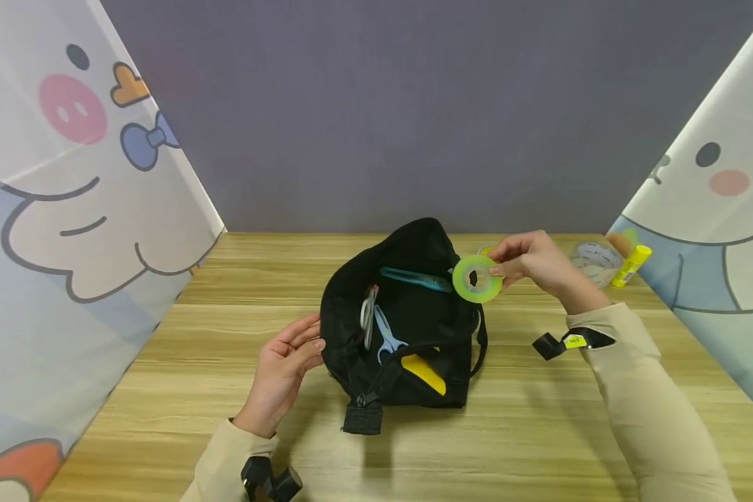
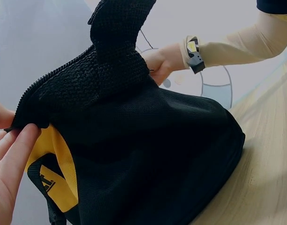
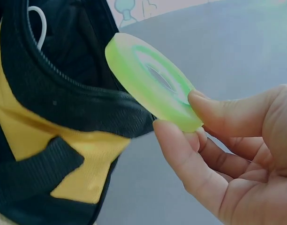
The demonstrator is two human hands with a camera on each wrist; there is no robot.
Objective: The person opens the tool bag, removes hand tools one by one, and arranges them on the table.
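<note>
A black and yellow zippered bag stands with its mouth spread wide. Inside it lie a teal utility knife, light blue scissors and a white item with a pink end, whose kind is unclear. My left hand pinches the zippered rim at the bag's left side, thumb inside view and fingers behind. Between thumb and fingers, my right hand holds a roll of green tape at the right edge of the bag's mouth.
Behind the right forearm, clear tape rolls and a yellow glue stick stand at the table's back right. A small round yellow-topped item is partly hidden behind the right hand. A grey wall rises behind the wooden table.
</note>
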